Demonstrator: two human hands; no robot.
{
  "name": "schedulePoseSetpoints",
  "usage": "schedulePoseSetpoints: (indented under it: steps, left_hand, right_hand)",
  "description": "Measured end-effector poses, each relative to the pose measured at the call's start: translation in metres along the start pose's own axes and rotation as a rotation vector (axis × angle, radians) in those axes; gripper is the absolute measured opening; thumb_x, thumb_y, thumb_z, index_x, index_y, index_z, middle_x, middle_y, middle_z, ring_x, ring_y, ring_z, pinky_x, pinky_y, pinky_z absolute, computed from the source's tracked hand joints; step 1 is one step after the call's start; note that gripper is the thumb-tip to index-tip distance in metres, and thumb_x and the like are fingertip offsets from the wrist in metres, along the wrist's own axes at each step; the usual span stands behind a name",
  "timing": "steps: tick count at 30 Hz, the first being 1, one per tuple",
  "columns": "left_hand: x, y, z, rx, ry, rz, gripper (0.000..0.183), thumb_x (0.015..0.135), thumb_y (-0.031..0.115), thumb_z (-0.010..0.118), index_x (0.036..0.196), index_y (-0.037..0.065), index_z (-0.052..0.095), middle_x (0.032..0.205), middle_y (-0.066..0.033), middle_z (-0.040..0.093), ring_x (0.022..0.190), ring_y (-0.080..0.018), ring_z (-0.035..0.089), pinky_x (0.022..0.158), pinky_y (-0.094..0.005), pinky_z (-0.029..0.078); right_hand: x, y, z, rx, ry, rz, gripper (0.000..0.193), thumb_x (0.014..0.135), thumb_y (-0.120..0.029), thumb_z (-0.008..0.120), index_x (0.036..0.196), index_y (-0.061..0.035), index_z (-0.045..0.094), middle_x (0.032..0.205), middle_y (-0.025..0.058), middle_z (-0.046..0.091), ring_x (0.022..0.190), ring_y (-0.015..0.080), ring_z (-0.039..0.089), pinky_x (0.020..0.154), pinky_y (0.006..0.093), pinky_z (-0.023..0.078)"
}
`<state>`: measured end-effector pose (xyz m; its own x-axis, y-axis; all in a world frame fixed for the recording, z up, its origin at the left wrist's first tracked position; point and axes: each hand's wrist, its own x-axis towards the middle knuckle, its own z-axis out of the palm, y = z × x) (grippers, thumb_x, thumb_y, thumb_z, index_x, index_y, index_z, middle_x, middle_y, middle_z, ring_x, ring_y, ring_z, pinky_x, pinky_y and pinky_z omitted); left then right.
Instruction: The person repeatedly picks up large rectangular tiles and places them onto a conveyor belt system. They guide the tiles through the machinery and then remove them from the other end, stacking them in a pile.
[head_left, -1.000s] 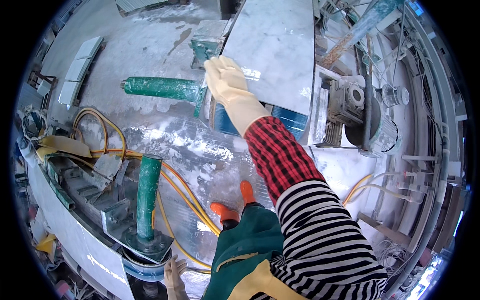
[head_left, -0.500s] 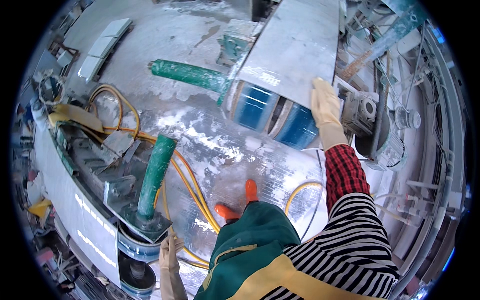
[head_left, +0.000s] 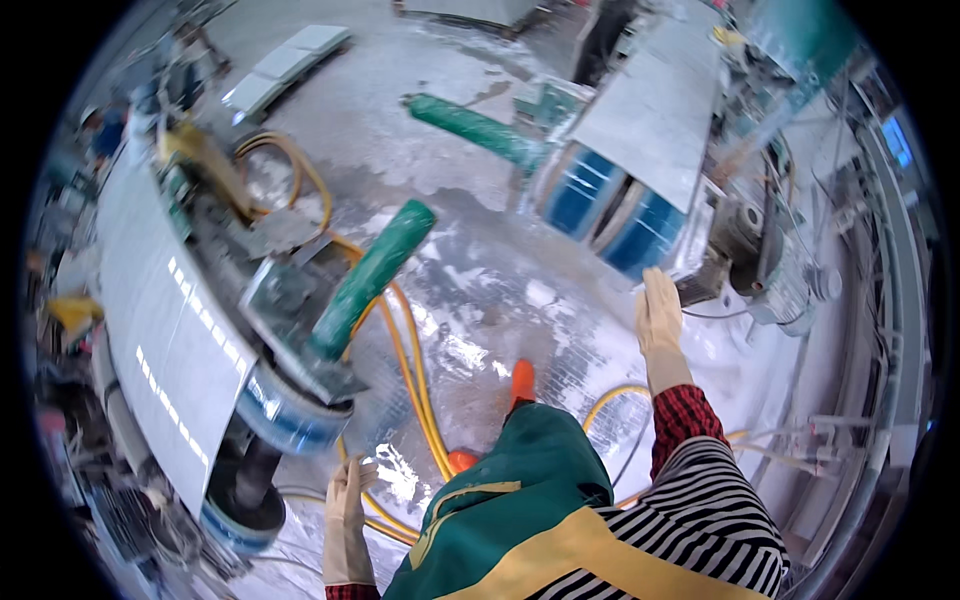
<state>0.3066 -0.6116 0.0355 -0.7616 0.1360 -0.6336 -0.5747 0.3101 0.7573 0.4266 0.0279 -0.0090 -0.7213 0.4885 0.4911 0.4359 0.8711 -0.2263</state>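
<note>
My right hand (head_left: 659, 315), in a cream rubber glove, is stretched out with its fingers straight and holds nothing. It is just below the near end of a blue-banded roller (head_left: 645, 232), apart from the large pale slab (head_left: 650, 110) lying over the rollers. Low on the left, my left hand (head_left: 347, 497), gloved alike, hangs with its fingers extended and nothing in them. Nearest to it are another blue roller (head_left: 290, 412) and a second pale slab (head_left: 165, 300) on the left machine. A green padded post (head_left: 375, 280) rises from that machine's end.
Yellow hoses (head_left: 415, 385) run over the wet, white-smeared floor (head_left: 470, 260) between the machines. Another green post (head_left: 470, 130) juts toward the middle. A grey motor (head_left: 735, 225) sits beside the right rollers. White blocks (head_left: 285, 70) lie at the far left.
My right hand has left the edge of the right-hand slab and come down toward me. The view has turned, so both machines appear farther right. My left hand stays low.
</note>
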Motion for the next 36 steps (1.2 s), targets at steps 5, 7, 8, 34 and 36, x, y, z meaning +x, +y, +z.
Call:
schedulePoseSetpoints:
  steps: [5, 7, 8, 34, 36]
  left_hand:
    - [-0.034, -0.066, -0.079, 0.194, 0.08, 0.109, 0.043, 0.109, 0.033, 0.055, 0.133, -0.001, 0.062, 0.112, -0.0168, 0.073, 0.105, -0.0235, 0.072, 0.096, -0.0344, 0.056]
    - [-0.045, -0.056, -0.099, 0.312, 0.128, 0.126, 0.044, 0.107, 0.033, 0.056, 0.134, -0.001, 0.062, 0.116, -0.016, 0.073, 0.108, -0.0231, 0.071, 0.098, -0.0344, 0.054]
    - [-0.055, -0.048, -0.111, 0.358, 0.168, 0.093, 0.044, 0.106, 0.034, 0.057, 0.135, -0.001, 0.062, 0.118, -0.0162, 0.073, 0.111, -0.0243, 0.07, 0.099, -0.0347, 0.053]
    - [0.056, 0.076, -0.24, 1.302, 0.704, 0.058, 0.102, 0.081, 0.033, 0.086, 0.162, 0.016, 0.027, 0.165, -0.0166, 0.03, 0.154, -0.0381, 0.029, 0.125, -0.0441, 0.029]
    - [0.065, 0.089, -0.242, 1.336, 0.679, 0.053, 0.102, 0.081, 0.033, 0.086, 0.162, 0.016, 0.027, 0.165, -0.0166, 0.03, 0.154, -0.0379, 0.028, 0.125, -0.0446, 0.029]
  right_hand:
    - [-0.108, -0.047, -0.004, -0.057, -0.282, 0.185, 0.045, 0.1, -0.023, 0.06, 0.14, -0.0026, 0.06, 0.142, 0.0236, 0.06, 0.137, 0.0413, 0.052, 0.117, 0.0482, 0.039]
    - [-0.144, -0.048, 0.004, -0.049, -0.368, 0.186, 0.045, 0.1, -0.024, 0.059, 0.14, -0.0024, 0.06, 0.143, 0.0238, 0.059, 0.137, 0.0415, 0.052, 0.118, 0.0478, 0.039]
    - [-0.142, -0.077, 0.0, -0.034, -0.448, 0.255, 0.045, 0.1, -0.025, 0.059, 0.139, -0.0021, 0.061, 0.144, 0.024, 0.059, 0.137, 0.0414, 0.052, 0.117, 0.0472, 0.039]
    - [-0.058, -0.325, 0.159, 0.521, -0.958, 0.254, 0.05, 0.095, -0.04, 0.06, 0.137, -0.0127, 0.066, 0.138, 0.018, 0.065, 0.13, 0.0374, 0.06, 0.111, 0.0421, 0.047]
    - [-0.052, -0.327, 0.153, 0.543, -0.963, 0.273, 0.05, 0.096, -0.04, 0.059, 0.137, -0.0124, 0.066, 0.138, 0.0186, 0.065, 0.13, 0.037, 0.06, 0.11, 0.0426, 0.047]
